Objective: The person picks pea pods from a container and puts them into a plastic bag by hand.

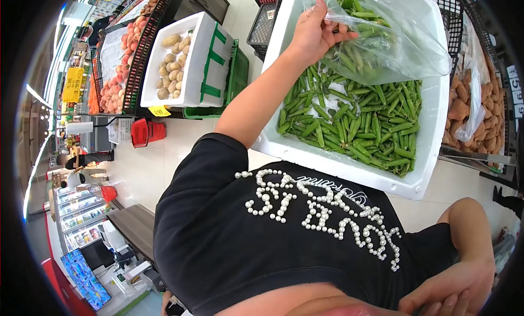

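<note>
In the head view, a clear plastic bag (pixel 417 57) is held or propped at its upper left edge by the left hand (pixel 311 37), over the far half of a white foam box (pixel 435 119) in which green pea pods (pixel 376 133) are heaped. Pods are seen through the film as well (which of them lie inside the bag and which beneath it cannot be fully told). For the bag to be managed well, its edge is best taken between thumb and fingertips, with the mouth raised and spread wide, so that pods are neither spilled nor snagged in the folds. The film is thin by its look, and a gentle hold is judged safer than a hard pull.

As for the left grip, the thumb is raised and the fingers are half curled, somewhat apart, with the film touched by them; whether it is truly pinched cannot be told. The right hand (pixel 442 297) is bent back low in the view, near the chin, its fingers curled and partly cut off by the frame. Nothing is seen in it, but how far that grip is closed cannot be told. Potatoes (pixel 173 70) are piled in another box at the left, and sweet potatoes (pixel 483 114) are heaped at the right.
</note>
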### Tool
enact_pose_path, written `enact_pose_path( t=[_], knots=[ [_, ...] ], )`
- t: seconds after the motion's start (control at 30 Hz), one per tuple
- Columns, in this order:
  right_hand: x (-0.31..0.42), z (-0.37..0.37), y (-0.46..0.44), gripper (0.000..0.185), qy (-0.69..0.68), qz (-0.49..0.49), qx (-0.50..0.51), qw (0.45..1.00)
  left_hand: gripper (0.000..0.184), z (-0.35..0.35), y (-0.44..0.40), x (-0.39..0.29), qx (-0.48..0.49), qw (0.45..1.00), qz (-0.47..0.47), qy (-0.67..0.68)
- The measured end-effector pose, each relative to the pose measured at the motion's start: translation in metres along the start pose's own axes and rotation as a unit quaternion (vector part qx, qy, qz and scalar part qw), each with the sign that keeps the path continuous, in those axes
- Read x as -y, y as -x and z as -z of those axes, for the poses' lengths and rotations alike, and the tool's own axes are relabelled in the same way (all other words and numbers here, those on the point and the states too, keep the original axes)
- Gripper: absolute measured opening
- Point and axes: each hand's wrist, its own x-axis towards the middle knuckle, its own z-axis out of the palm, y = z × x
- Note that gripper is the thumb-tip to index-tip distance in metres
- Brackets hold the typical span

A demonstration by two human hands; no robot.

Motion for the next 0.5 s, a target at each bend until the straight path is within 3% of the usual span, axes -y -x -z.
enact_pose_path(
  t=[0.5],
  knots=[
    [0.005,0.014,-0.009,0.042,-0.031,-0.013,-0.052,0.998,0.047,0.000,-0.001,0.000,0.011,1.000,-0.005,0.000]
  ],
)
